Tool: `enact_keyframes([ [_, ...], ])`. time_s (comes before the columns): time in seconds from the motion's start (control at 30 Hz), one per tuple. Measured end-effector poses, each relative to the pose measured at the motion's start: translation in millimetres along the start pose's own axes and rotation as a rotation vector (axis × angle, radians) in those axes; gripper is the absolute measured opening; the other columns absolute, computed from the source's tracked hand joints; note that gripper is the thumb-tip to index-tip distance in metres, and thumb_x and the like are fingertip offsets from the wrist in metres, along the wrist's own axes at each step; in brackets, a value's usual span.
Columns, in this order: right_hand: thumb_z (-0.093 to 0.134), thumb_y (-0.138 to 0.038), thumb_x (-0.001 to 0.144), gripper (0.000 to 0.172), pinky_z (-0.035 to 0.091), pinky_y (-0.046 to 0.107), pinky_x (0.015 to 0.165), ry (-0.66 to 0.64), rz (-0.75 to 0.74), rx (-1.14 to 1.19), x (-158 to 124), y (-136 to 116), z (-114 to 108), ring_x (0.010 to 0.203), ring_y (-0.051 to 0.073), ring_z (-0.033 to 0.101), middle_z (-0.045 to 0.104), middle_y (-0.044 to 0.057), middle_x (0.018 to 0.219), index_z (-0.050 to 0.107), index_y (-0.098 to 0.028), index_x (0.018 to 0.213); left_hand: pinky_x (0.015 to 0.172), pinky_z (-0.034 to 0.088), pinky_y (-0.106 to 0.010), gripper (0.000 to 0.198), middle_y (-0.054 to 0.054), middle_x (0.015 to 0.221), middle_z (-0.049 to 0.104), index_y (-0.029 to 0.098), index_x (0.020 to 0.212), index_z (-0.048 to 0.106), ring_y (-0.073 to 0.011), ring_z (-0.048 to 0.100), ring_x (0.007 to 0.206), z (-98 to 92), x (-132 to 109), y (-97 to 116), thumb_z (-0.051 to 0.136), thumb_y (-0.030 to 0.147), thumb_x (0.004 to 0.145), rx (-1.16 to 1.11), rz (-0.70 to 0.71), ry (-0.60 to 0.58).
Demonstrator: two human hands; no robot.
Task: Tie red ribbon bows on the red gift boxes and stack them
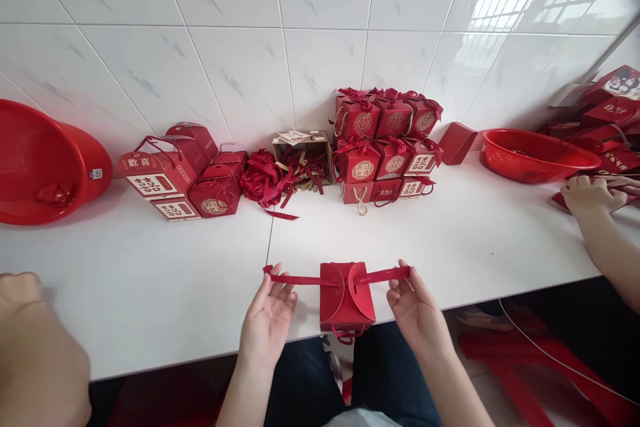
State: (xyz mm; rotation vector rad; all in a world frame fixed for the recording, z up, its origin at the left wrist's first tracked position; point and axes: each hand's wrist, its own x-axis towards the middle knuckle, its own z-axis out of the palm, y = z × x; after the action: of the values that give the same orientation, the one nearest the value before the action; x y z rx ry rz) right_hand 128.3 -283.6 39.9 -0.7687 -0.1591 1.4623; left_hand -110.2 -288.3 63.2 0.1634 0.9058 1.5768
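Note:
A small red gift box (346, 310) stands at the table's front edge, its rounded top flaps folded inward. A dark red ribbon (300, 280) runs through slots in the flaps and stretches out to both sides. My left hand (270, 317) pinches the ribbon's left end between thumb and finger, palm turned up. On the other side, my right hand (415, 307) pinches the right end the same way. Both hands are apart from the box itself. A twisted red cord handle (345, 332) hangs at the box's near side.
Finished-looking red boxes (385, 147) are stacked by the wall, beside a carton of ribbon pieces (305, 167) and a ribbon heap (263, 177). More boxes (185, 177) lie left. A red bucket (75, 167) and red basin (540, 157) flank them. Other people's arms (597, 213) reach in at both sides.

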Motion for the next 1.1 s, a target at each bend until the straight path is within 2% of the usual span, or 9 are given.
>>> enact_keyframes([
  [0.1, 0.079, -0.029, 0.072, 0.021, 0.05, 0.019, 0.06, 0.021, -0.195, -0.156, -5, -15, 5, 0.067, 0.008, 0.057, 0.066, -0.002, 0.081, 0.074, -0.025, 0.092, 0.061, 0.053, -0.023, 0.012, -0.004, 0.087, 0.065, 0.018, 0.09, 0.072, -0.0145, 0.061, 0.079, 5.7, -4, 15, 0.067, 0.023, 0.08, 0.068, 0.168, -0.031],
  [0.2, 0.074, -0.034, 0.078, 0.017, 0.049, 0.024, 0.062, -0.015, -0.41, -0.347, -9, -30, 16, 0.064, 0.01, 0.057, 0.067, 0.0, 0.076, 0.074, -0.023, 0.092, 0.065, 0.052, -0.022, 0.014, -0.002, 0.085, 0.064, 0.02, 0.085, 0.073, -0.0161, 0.06, 0.086, 18.9, -9, 29, 0.075, 0.027, 0.073, 0.203, 0.331, -0.128],
  [0.33, 0.071, -0.038, 0.08, 0.023, 0.051, 0.032, 0.074, -0.072, -0.622, -0.59, -9, -49, 38, 0.083, 0.019, 0.065, 0.072, 0.005, 0.087, 0.074, -0.021, 0.094, 0.065, 0.048, -0.023, 0.02, -0.005, 0.086, 0.066, 0.018, 0.084, 0.074, -0.0162, 0.058, 0.084, 47.6, -12, 45, 0.067, 0.037, 0.082, 0.491, 0.459, -0.316],
  [0.43, 0.071, -0.037, 0.08, 0.025, 0.051, 0.032, 0.073, -0.155, -0.711, -0.712, -6, -59, 59, 0.076, 0.019, 0.066, 0.072, 0.003, 0.077, 0.073, -0.022, 0.1, 0.076, 0.047, -0.026, 0.017, -0.006, 0.09, 0.068, 0.019, 0.088, 0.075, -0.0167, 0.058, 0.086, 72.6, -15, 52, 0.067, 0.034, 0.083, 0.642, 0.533, -0.431],
  [0.5, 0.067, -0.039, 0.082, 0.022, 0.052, 0.031, 0.07, -0.251, -0.735, -0.748, -6, -61, 75, 0.072, 0.018, 0.065, 0.072, 0.003, 0.075, 0.073, -0.022, 0.096, 0.083, 0.046, -0.027, 0.015, -0.005, 0.089, 0.069, 0.02, 0.089, 0.075, -0.0173, 0.059, 0.09, 88.8, -17, 53, 0.068, 0.032, 0.082, 0.671, 0.546, -0.502],
  [0.6, 0.063, -0.04, 0.086, 0.022, 0.052, 0.03, 0.072, -0.393, -0.724, -0.766, -7, -61, 95, 0.077, 0.018, 0.065, 0.072, 0.003, 0.079, 0.074, -0.023, 0.093, 0.085, 0.045, -0.028, 0.016, -0.004, 0.087, 0.07, 0.02, 0.087, 0.075, -0.0172, 0.061, 0.088, 110.4, -19, 54, 0.067, 0.033, 0.083, 0.642, 0.519, -0.587],
  [0.77, 0.059, -0.041, 0.088, 0.024, 0.05, 0.031, 0.075, -0.457, -0.707, -0.805, -14, -61, 108, 0.08, 0.019, 0.063, 0.071, 0.004, 0.084, 0.074, -0.023, 0.094, 0.081, 0.045, -0.029, 0.023, -0.004, 0.078, 0.069, 0.018, 0.081, 0.075, -0.0168, 0.061, 0.08, 136.7, -20, 63, 0.062, 0.036, 0.085, 0.538, 0.567, -0.621],
  [0.9, 0.058, -0.043, 0.089, 0.026, 0.051, 0.033, 0.075, -0.466, -0.702, -0.813, -17, -63, 109, 0.08, 0.02, 0.064, 0.07, 0.005, 0.083, 0.073, -0.022, 0.095, 0.081, 0.044, -0.029, 0.021, -0.004, 0.08, 0.069, 0.018, 0.083, 0.076, -0.0167, 0.06, 0.08, 144.9, -21, 70, 0.062, 0.033, 0.085, 0.532, 0.635, -0.622],
  [1.1, 0.058, -0.043, 0.089, 0.025, 0.05, 0.033, 0.076, -0.464, -0.724, -0.798, -19, -69, 108, 0.082, 0.02, 0.064, 0.069, 0.004, 0.081, 0.073, -0.023, 0.092, 0.084, 0.044, -0.03, 0.024, -0.006, 0.086, 0.07, 0.017, 0.092, 0.076, -0.0192, 0.061, 0.089, 140.2, -23, 65, 0.063, 0.037, 0.085, 0.638, 0.563, -0.649],
])
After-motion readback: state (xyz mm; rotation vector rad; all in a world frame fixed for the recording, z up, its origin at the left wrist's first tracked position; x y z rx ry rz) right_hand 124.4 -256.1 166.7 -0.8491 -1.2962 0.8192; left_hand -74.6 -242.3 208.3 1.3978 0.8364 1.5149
